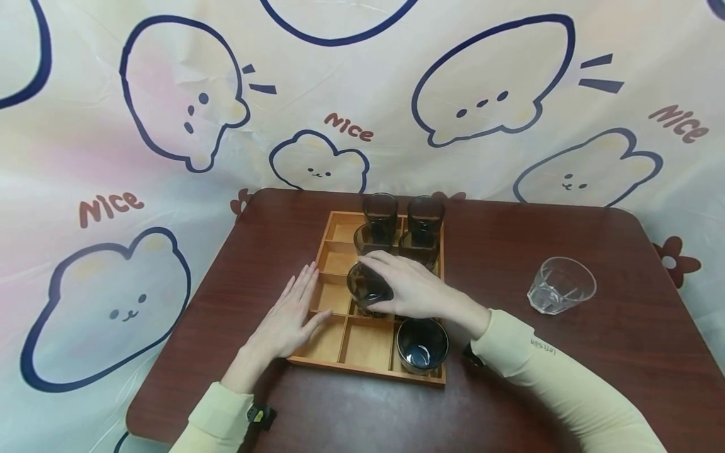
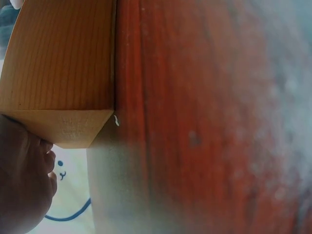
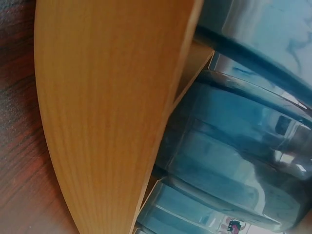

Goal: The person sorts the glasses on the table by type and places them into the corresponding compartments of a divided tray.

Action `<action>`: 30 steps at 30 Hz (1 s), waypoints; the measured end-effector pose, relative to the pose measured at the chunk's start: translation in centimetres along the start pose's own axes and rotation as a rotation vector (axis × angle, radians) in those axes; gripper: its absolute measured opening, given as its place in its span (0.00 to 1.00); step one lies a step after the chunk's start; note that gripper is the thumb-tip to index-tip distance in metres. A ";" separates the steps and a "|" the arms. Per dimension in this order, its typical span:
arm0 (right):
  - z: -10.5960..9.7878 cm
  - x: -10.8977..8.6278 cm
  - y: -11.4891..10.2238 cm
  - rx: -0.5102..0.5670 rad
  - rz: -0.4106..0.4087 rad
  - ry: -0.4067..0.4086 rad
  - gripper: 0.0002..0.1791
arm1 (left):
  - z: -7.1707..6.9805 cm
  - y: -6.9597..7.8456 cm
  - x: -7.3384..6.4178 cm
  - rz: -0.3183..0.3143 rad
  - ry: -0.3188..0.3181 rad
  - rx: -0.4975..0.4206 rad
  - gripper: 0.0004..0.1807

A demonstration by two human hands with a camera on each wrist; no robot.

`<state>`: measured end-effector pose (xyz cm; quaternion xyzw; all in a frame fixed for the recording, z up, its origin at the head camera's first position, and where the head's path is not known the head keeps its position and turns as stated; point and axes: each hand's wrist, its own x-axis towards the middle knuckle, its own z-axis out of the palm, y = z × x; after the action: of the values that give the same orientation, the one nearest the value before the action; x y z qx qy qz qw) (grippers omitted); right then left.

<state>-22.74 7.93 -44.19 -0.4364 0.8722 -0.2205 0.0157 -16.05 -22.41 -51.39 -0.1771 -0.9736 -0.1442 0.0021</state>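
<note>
A wooden compartment tray (image 1: 368, 346) lies on the table, its side wall (image 3: 107, 122) large in the right wrist view. My right hand (image 1: 413, 286) reaches over it and grips a dark tinted glass (image 1: 362, 286) at the middle column, third row from the back. The palm and forearm hide part of the right column. Fingers extended, my left hand (image 1: 291, 311) rests along the tray's left edge; the left wrist view has this hand (image 2: 24, 180) at the tray's corner (image 2: 87, 122). Another dark glass (image 1: 421, 346) stands in the front right compartment.
Several more dark glasses, including one at the back right (image 1: 426, 217), stand in the tray's far middle and right compartments. A clear glass (image 1: 561, 286) is on the brown table (image 1: 493, 245), right of the tray. Behind the table hangs a printed cloth (image 1: 391, 94).
</note>
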 end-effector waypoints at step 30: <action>-3.1 -8.5 3.0 0.087 0.017 0.624 0.38 | 0.3 -0.2 -0.2 0.020 0.034 -0.010 0.52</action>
<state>-20.46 17.15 -44.02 -0.3394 0.8283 -0.3805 -0.2321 -15.86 -22.55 -51.77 -0.1844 -0.9708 -0.1521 0.0189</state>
